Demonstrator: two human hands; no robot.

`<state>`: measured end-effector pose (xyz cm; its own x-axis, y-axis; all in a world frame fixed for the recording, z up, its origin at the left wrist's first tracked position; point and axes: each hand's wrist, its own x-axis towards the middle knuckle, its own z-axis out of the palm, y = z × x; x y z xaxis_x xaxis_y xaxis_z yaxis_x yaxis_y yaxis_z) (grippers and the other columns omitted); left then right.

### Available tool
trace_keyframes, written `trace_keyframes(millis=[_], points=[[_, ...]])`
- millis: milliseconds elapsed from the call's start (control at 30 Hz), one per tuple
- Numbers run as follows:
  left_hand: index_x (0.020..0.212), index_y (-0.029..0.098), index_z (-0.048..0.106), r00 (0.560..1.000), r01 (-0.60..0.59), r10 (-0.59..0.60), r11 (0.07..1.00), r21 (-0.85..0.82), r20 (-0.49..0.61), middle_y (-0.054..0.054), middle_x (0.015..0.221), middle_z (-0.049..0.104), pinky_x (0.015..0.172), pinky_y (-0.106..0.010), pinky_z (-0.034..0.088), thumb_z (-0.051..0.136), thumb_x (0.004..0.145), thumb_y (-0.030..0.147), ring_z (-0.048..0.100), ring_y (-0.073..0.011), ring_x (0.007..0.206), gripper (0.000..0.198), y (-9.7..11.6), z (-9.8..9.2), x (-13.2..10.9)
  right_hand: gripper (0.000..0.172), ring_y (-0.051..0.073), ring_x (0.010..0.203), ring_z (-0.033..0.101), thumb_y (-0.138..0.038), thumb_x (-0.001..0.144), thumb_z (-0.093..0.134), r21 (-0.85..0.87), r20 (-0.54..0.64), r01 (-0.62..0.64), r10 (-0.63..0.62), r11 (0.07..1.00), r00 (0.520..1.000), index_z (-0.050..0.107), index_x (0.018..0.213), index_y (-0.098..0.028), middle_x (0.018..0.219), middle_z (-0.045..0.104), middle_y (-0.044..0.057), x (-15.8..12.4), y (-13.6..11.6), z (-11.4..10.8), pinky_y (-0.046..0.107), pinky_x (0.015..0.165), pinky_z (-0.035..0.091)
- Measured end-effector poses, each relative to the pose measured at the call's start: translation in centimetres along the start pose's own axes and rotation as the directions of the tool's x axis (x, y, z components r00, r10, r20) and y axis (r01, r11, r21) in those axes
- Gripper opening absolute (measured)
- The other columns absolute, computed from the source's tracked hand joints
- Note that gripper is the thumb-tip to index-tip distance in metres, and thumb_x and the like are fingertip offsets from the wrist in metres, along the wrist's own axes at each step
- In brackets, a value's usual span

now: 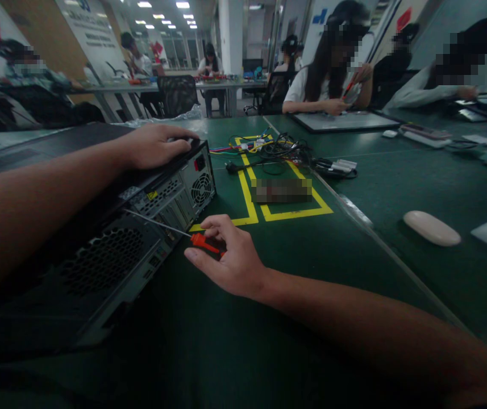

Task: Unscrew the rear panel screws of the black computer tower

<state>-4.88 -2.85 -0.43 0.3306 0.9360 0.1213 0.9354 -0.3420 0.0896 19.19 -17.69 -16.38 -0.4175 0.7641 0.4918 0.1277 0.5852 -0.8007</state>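
Observation:
A black desktop computer case [51,147] lies on its side at the left, its metal rear panel with a fan grille and ports turned toward my right hand. My left hand [162,145] rests flat on top of the case near its far rear corner, fingers stretched out. A screwdriver [203,243] with a red-orange handle is in my right hand [237,258], held between thumb and fingers. Its long thin shaft points left, and the tip is at the upper edge of the rear panel. Whether the tip sits in a screw is too small to tell.
A tangle of cables [286,149] lies past the case by yellow tape [249,196] on the green table [311,250]. A blurred-out object [281,191] sits inside the tape. At right are a pale computer mouse [433,228] and a co-worker [324,74] over a flat panel [349,120].

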Motion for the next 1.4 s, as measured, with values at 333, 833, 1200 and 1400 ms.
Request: trace_keyframes(millis=[333,833,1200,1400], points=[[0.176,0.014,0.072,1.000,-0.012,0.012,1.000,-0.026,0.003,-0.019,0.171,0.076,0.135,-0.057,0.050,0.039,0.107,0.063,0.072,-0.0449,0.153,0.091,-0.17,-0.02,0.07,0.017,0.024,0.106,0.084,-0.038,0.108,0.080,-0.021,-0.006,0.037,-0.037,0.999,0.999,0.068,0.115,-0.027,0.112,0.083,0.004,0.23,-0.21,0.02,0.039,0.093,0.067],[0.177,0.016,0.071,1.000,0.009,-0.009,1.000,-0.016,0.003,-0.017,0.172,0.075,0.135,-0.054,0.049,0.040,0.104,0.065,0.071,-0.0436,0.154,0.092,-0.16,-0.06,0.04,0.020,0.024,0.104,0.084,-0.040,0.108,0.082,-0.007,-0.008,0.010,-0.010,1.000,1.000,0.069,0.116,-0.027,0.113,0.085,0.004,0.24,-0.27,0.04,0.041,0.095,0.068],[0.176,0.014,0.072,1.000,0.017,-0.017,1.000,-0.016,-0.003,-0.020,0.173,0.074,0.135,-0.058,0.049,0.039,0.106,0.061,0.069,-0.0472,0.158,0.090,0.30,-0.09,-0.13,0.021,0.024,0.102,0.083,-0.042,0.109,0.082,-0.002,-0.010,0.014,-0.014,1.000,1.000,0.069,0.115,-0.027,0.111,0.084,0.004,0.22,-0.33,-0.05,0.040,0.093,0.067],[0.177,0.012,0.070,1.000,0.018,-0.018,1.000,-0.012,0.002,-0.021,0.173,0.073,0.135,-0.059,0.049,0.038,0.107,0.059,0.070,-0.0468,0.157,0.090,0.43,-0.10,-0.12,0.021,0.024,0.100,0.083,-0.041,0.109,0.083,-0.019,-0.006,0.005,-0.005,1.000,1.000,0.070,0.117,-0.027,0.111,0.084,0.004,0.17,-0.35,-0.05,0.039,0.091,0.066]])
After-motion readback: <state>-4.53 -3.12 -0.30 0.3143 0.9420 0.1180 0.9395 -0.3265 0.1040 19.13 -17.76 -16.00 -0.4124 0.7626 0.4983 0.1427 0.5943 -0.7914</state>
